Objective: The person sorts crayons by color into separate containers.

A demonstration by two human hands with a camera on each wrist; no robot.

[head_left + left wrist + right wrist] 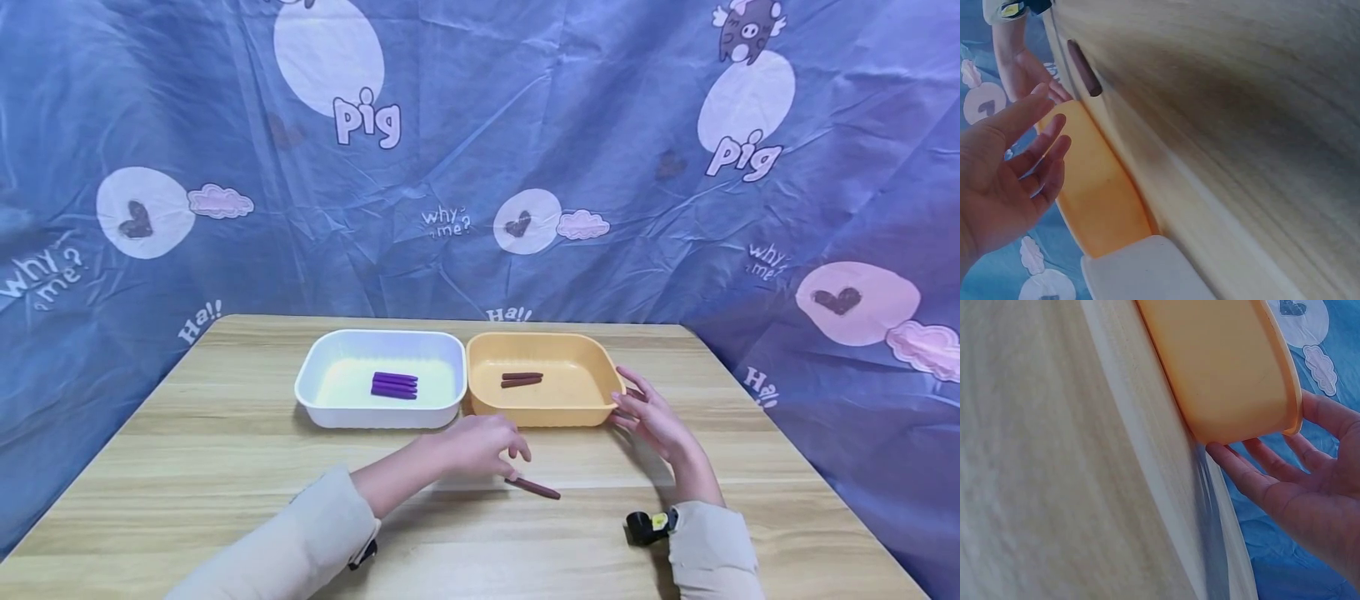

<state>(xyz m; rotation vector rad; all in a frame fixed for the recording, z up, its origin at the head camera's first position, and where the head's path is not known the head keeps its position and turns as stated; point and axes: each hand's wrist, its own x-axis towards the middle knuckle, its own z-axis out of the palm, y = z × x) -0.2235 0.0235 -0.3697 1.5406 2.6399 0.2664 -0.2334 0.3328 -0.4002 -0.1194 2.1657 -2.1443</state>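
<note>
A brown crayon-like stick (537,488) lies on the table in front of the bins. My left hand (483,446) hovers beside its left end, fingers loosely bent and holding nothing. In the left wrist view a gap shows between that hand (1013,165) and the brown stick (1085,69). The fingers of my right hand (654,417) touch the right end of the orange bin (547,417); the right wrist view shows them spread along its end wall, mostly straight. Two similar brown sticks (521,380) lie inside this bin.
A white bin (382,418) stands against the left side of the orange one, with several purple sticks (394,386) in it. Both bins sit toward the back of the wooden table (187,467). A blue printed cloth (450,275) hangs behind.
</note>
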